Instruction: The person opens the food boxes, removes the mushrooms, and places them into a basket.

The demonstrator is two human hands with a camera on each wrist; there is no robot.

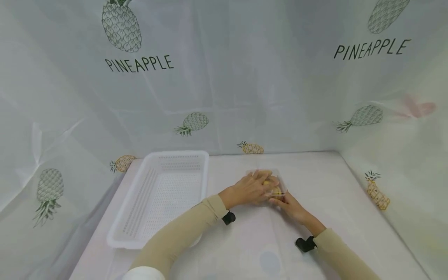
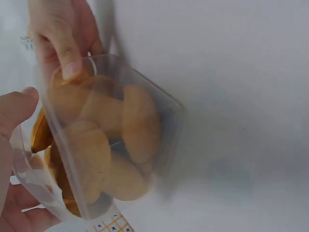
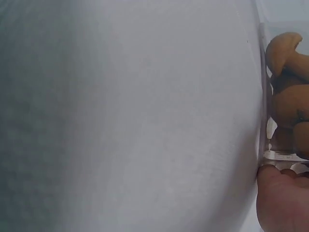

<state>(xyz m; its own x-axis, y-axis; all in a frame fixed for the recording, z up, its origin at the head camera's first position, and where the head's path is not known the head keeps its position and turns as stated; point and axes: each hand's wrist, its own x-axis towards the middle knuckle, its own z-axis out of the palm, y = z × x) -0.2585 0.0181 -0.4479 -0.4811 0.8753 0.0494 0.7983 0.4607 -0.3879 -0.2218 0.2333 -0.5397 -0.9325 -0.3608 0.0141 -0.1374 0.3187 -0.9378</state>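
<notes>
A clear plastic box (image 1: pixel 276 172) of golden-brown buns (image 1: pixel 276 191) lies on the white table, right of centre. My left hand (image 1: pixel 252 189) lies over the top of it, fingers curled round the lid. My right hand (image 1: pixel 292 206) grips the box's near right edge. In the left wrist view the box (image 2: pixel 145 125) appears tilted, with several buns (image 2: pixel 140 121) showing through. There my left hand (image 2: pixel 14 111) holds its left side while my right hand (image 2: pixel 63 34) pinches the rim above. In the right wrist view my right hand's thumb (image 3: pixel 282 198) presses under the box (image 3: pixel 285 96).
An empty white perforated basket (image 1: pixel 178 154) stands on the table (image 1: pixel 322 179) left of the box. A pale cloth printed with pineapples (image 1: pixel 196 121) hangs behind and on both sides. A black camera is strapped to each wrist.
</notes>
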